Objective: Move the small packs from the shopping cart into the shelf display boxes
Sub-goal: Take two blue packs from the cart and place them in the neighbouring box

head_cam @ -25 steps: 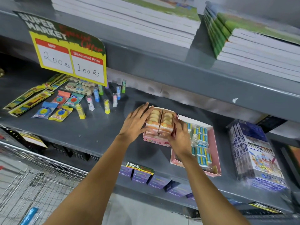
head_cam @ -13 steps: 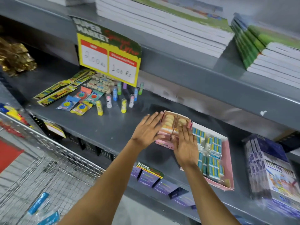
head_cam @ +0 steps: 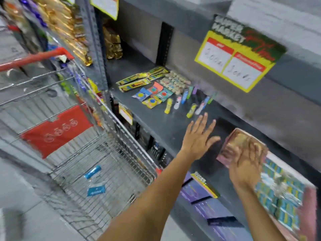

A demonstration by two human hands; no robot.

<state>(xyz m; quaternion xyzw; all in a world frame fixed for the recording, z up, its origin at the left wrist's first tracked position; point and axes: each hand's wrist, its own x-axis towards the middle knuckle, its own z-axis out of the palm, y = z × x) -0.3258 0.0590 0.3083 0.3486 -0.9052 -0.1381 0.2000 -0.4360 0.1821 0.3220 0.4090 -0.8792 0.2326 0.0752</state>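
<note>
At lower right, the right hand point(head_cam: 246, 164) lies flat on the small pink box point(head_cam: 233, 141) — probably steadying it; the left hand point(head_cam: 198, 140) is open, empty, probably free for the cart point(head_cam: 107, 173) at lower left.

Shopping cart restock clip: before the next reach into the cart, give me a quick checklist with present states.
1. Left hand free: ok, open, off the pink display box.
2. Right hand free: not ok, resting on that box.
3. Packs left in shopping cart: ok, blue packs lie on its floor.
4. Room in that box: cannot tell, blurred and hand-covered.
5. Path to cart unobstructed: ok.
</note>
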